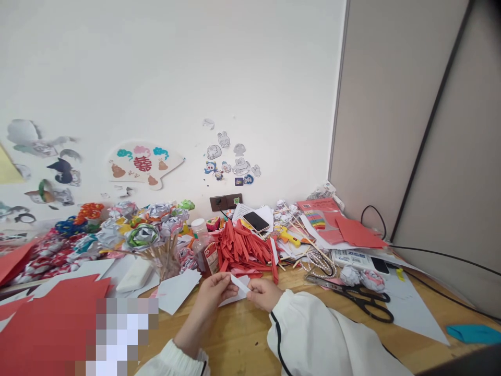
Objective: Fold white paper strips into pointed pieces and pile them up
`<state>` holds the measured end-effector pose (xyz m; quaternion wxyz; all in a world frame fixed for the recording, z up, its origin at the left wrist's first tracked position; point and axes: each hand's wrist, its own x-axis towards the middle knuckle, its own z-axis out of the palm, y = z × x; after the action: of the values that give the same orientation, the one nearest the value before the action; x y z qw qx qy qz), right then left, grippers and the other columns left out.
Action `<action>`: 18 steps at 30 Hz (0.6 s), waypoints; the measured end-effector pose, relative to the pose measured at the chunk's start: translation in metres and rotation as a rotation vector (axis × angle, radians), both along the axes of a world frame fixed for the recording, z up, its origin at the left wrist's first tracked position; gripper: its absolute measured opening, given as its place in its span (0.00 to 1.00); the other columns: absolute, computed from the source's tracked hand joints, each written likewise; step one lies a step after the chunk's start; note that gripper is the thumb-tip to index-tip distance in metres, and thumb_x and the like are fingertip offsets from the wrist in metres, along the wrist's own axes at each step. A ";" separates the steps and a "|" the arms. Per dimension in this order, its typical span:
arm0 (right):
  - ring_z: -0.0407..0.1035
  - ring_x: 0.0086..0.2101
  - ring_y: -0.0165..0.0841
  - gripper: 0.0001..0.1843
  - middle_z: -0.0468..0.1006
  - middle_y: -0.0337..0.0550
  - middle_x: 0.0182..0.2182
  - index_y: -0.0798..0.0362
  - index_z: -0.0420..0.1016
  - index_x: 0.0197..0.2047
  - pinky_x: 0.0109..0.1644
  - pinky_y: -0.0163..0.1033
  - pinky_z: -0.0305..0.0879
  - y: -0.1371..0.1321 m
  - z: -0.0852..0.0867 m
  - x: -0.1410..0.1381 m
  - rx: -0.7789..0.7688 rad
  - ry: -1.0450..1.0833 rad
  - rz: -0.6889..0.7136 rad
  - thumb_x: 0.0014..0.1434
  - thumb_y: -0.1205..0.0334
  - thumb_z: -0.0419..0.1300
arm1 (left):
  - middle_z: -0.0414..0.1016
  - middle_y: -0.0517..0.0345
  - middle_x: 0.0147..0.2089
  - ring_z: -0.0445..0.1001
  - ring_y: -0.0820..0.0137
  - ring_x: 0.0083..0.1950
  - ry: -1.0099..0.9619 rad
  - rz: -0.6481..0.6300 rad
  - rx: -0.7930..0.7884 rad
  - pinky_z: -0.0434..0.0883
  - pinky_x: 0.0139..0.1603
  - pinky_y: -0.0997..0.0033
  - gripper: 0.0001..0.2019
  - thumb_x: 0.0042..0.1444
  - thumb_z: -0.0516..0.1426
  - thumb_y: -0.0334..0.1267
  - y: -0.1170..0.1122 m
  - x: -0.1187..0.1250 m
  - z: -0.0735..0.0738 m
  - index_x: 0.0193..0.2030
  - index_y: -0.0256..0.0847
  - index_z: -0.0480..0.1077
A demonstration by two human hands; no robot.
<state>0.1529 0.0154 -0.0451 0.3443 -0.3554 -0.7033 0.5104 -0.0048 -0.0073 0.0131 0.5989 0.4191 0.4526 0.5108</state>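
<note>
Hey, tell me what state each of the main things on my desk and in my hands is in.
White paper strip: held between both hands
Left hand: pinching white paper strip
Right hand: pinching white paper strip
Red strips: loosely heaped
Phone behind red strips: face up, screen dark
Scissors: lying down, blade opening unclear
Paper ball: crumpled
Yellow glue gun: lying down

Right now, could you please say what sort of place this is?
Probably a craft workspace: the wooden table holds scissors, red paper strips and apparently a yellow glue gun.
</note>
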 end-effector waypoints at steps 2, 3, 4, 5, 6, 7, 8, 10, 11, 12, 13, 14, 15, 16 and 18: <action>0.52 0.13 0.22 0.06 0.58 0.29 0.11 0.55 0.60 0.22 0.17 0.28 0.44 0.001 -0.002 -0.001 0.034 -0.063 -0.052 0.48 0.63 0.52 | 0.71 0.59 0.17 0.70 0.74 0.21 0.006 0.000 -0.006 0.68 0.26 0.76 0.11 0.35 0.61 0.39 0.000 0.002 0.000 0.25 0.34 0.67; 0.53 0.14 0.22 0.06 0.58 0.30 0.11 0.55 0.61 0.22 0.18 0.28 0.45 0.001 -0.002 -0.001 0.047 -0.086 -0.065 0.48 0.63 0.52 | 0.71 0.59 0.17 0.70 0.74 0.21 0.018 -0.001 -0.008 0.68 0.25 0.76 0.12 0.35 0.60 0.41 0.000 0.004 0.000 0.24 0.34 0.67; 0.53 0.14 0.22 0.05 0.58 0.30 0.11 0.55 0.61 0.23 0.18 0.28 0.45 0.001 -0.003 -0.001 0.060 -0.105 -0.072 0.48 0.64 0.52 | 0.71 0.59 0.16 0.70 0.74 0.20 0.039 0.000 -0.009 0.68 0.25 0.75 0.12 0.36 0.60 0.41 0.000 0.006 0.000 0.23 0.34 0.67; 0.53 0.15 0.22 0.05 0.58 0.30 0.11 0.55 0.62 0.23 0.19 0.28 0.45 0.001 -0.003 -0.001 0.074 -0.121 -0.076 0.48 0.64 0.51 | 0.71 0.60 0.16 0.70 0.74 0.20 0.067 0.004 -0.009 0.68 0.25 0.75 0.12 0.36 0.60 0.42 0.000 0.007 -0.001 0.23 0.34 0.67; 0.53 0.15 0.23 0.05 0.58 0.30 0.11 0.55 0.62 0.24 0.19 0.28 0.46 0.002 -0.003 -0.001 0.087 -0.136 -0.076 0.48 0.64 0.51 | 0.71 0.60 0.15 0.70 0.74 0.20 0.098 0.014 -0.008 0.68 0.26 0.75 0.12 0.35 0.60 0.41 0.000 0.008 -0.002 0.22 0.34 0.67; 0.53 0.15 0.23 0.05 0.58 0.30 0.12 0.55 0.63 0.24 0.20 0.28 0.46 0.002 -0.004 -0.001 0.099 -0.147 -0.074 0.48 0.64 0.51 | 0.71 0.60 0.15 0.70 0.74 0.19 0.127 0.027 -0.005 0.68 0.26 0.76 0.12 0.35 0.61 0.41 0.000 0.009 -0.002 0.21 0.34 0.67; 0.53 0.15 0.23 0.05 0.58 0.30 0.12 0.55 0.63 0.24 0.20 0.28 0.46 0.002 -0.004 0.000 0.106 -0.153 -0.072 0.48 0.63 0.52 | 0.71 0.60 0.15 0.70 0.74 0.19 0.148 0.039 -0.002 0.68 0.26 0.76 0.12 0.34 0.61 0.41 0.000 0.009 -0.003 0.21 0.34 0.67; 0.52 0.15 0.22 0.05 0.57 0.30 0.11 0.55 0.63 0.24 0.19 0.28 0.45 0.003 -0.004 0.000 0.101 -0.148 -0.066 0.48 0.63 0.52 | 0.71 0.60 0.15 0.70 0.74 0.18 0.160 0.057 0.008 0.68 0.26 0.75 0.12 0.33 0.61 0.42 0.000 0.009 -0.003 0.22 0.34 0.67; 0.52 0.15 0.22 0.05 0.57 0.29 0.11 0.55 0.63 0.24 0.19 0.28 0.45 0.003 -0.004 0.000 0.086 -0.136 -0.064 0.48 0.63 0.52 | 0.71 0.60 0.15 0.69 0.74 0.18 0.161 0.062 0.014 0.68 0.26 0.75 0.13 0.33 0.61 0.42 0.000 0.009 -0.003 0.22 0.34 0.67; 0.51 0.14 0.22 0.05 0.56 0.29 0.11 0.55 0.62 0.25 0.19 0.28 0.45 0.003 -0.004 0.000 0.062 -0.119 -0.060 0.47 0.62 0.53 | 0.71 0.60 0.14 0.69 0.74 0.18 0.161 0.067 0.023 0.68 0.25 0.75 0.13 0.32 0.61 0.43 0.000 0.008 -0.002 0.22 0.35 0.67; 0.51 0.14 0.22 0.06 0.56 0.29 0.12 0.55 0.62 0.25 0.18 0.28 0.45 0.003 -0.003 0.000 0.034 -0.098 -0.053 0.47 0.62 0.53 | 0.71 0.60 0.14 0.69 0.74 0.18 0.163 0.074 0.035 0.68 0.25 0.75 0.13 0.32 0.61 0.43 -0.001 0.008 -0.001 0.22 0.35 0.67; 0.51 0.14 0.21 0.06 0.56 0.29 0.12 0.55 0.62 0.25 0.18 0.28 0.45 0.003 -0.001 0.000 0.004 -0.075 -0.045 0.47 0.61 0.54 | 0.71 0.61 0.14 0.69 0.73 0.18 0.166 0.083 0.052 0.68 0.25 0.74 0.13 0.32 0.61 0.43 -0.001 0.008 0.000 0.22 0.35 0.67; 0.51 0.13 0.21 0.07 0.56 0.29 0.12 0.55 0.62 0.25 0.17 0.27 0.45 0.002 0.001 0.001 -0.023 -0.051 -0.040 0.47 0.60 0.54 | 0.71 0.61 0.14 0.69 0.73 0.18 0.169 0.092 0.072 0.68 0.25 0.74 0.14 0.32 0.61 0.43 -0.001 0.008 0.001 0.22 0.35 0.67; 0.51 0.13 0.21 0.08 0.56 0.29 0.11 0.55 0.62 0.25 0.17 0.27 0.45 0.002 0.003 0.001 -0.045 -0.027 -0.037 0.46 0.60 0.55 | 0.71 0.61 0.14 0.69 0.73 0.18 0.171 0.100 0.091 0.69 0.25 0.74 0.14 0.33 0.61 0.44 -0.001 0.008 0.002 0.22 0.35 0.67; 0.50 0.12 0.20 0.09 0.56 0.28 0.11 0.55 0.61 0.24 0.16 0.27 0.45 -0.001 0.008 0.001 -0.076 0.013 -0.039 0.45 0.59 0.56 | 0.71 0.61 0.15 0.70 0.73 0.19 0.172 0.104 0.115 0.69 0.25 0.74 0.13 0.33 0.60 0.44 -0.002 0.009 0.002 0.23 0.35 0.67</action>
<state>0.1542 0.0148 -0.0375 0.3450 -0.3784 -0.6742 0.5321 0.0046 -0.0088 0.0148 0.5056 0.4706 0.4935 0.5286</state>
